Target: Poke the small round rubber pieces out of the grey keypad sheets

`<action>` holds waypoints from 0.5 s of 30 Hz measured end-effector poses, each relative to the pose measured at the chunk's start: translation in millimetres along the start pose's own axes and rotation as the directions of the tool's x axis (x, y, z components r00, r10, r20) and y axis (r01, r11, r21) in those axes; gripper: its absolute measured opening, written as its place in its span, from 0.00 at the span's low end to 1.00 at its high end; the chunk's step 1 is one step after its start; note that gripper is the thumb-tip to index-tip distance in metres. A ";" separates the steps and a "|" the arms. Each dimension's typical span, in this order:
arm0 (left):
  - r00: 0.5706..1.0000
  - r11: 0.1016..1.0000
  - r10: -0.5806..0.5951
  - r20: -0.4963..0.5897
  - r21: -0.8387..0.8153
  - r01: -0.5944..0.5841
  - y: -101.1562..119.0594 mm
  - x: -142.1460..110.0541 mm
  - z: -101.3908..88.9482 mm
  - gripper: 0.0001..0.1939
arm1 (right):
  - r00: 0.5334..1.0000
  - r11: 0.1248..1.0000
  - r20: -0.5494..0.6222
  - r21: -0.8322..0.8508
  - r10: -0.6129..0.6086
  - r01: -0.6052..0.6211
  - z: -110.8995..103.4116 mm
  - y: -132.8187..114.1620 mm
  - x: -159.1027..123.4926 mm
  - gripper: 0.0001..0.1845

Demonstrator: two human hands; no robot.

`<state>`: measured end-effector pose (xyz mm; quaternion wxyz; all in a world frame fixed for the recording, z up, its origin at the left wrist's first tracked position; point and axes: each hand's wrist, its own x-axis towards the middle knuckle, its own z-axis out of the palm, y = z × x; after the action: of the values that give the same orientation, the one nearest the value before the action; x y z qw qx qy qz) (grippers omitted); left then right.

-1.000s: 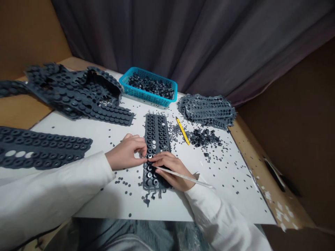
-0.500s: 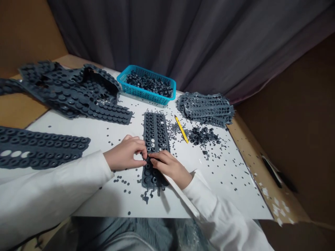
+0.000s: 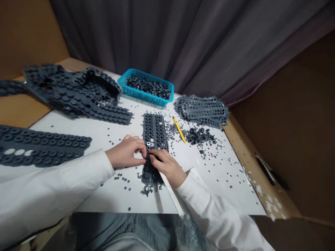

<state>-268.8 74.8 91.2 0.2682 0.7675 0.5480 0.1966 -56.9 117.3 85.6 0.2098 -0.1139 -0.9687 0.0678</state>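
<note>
A dark grey rubber sheet (image 3: 155,129) with rows of raised rings lies lengthwise in front of me, with a few white gaps where rings are gone. My left hand (image 3: 127,152) is at its left edge, thumb and index finger closed in a pinch on the rubber. From the right, my right hand (image 3: 169,167) reaches over the sheet. Its fingers are closed around a long white stick-like tool (image 3: 171,195), which slants down toward the table's front edge. The tool's working end and the ring between my fingertips are too small or covered to make out.
A blue basket (image 3: 146,98) full of small dark rubber parts stands at the back. More ringed sheets lie left (image 3: 62,144) and back left (image 3: 70,90); a stack of perforated sheets (image 3: 202,109) is back right. A yellow pen-like tool (image 3: 179,129) lies beside a pile of loose parts (image 3: 200,136).
The view has shifted slightly. Another white spot shows in the ringed sheet just above my fingertips. Both hands keep nearly the same place on the sheet.
</note>
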 end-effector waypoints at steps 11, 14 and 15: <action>0.999 1.000 -0.013 -0.036 -0.003 0.013 2.7 -1.6 0.3 0.05 | 0.989 0.944 -0.052 0.310 0.138 -0.115 4.8 5.5 -2.3 0.08; 0.999 1.000 0.026 -0.046 -0.008 -0.027 1.5 -2.3 0.0 0.05 | 0.972 0.828 -0.076 0.541 0.223 -0.148 -2.0 8.8 -2.0 0.06; 0.998 0.999 0.039 -0.057 -0.009 -0.039 1.0 -2.4 -0.2 0.05 | 0.970 0.805 -0.067 0.573 0.232 -0.152 -4.2 9.1 -2.0 0.06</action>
<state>-268.9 72.3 92.1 0.2525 0.7707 0.5394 0.2264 -51.7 125.9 87.1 0.2905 -0.1487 -0.8725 0.3638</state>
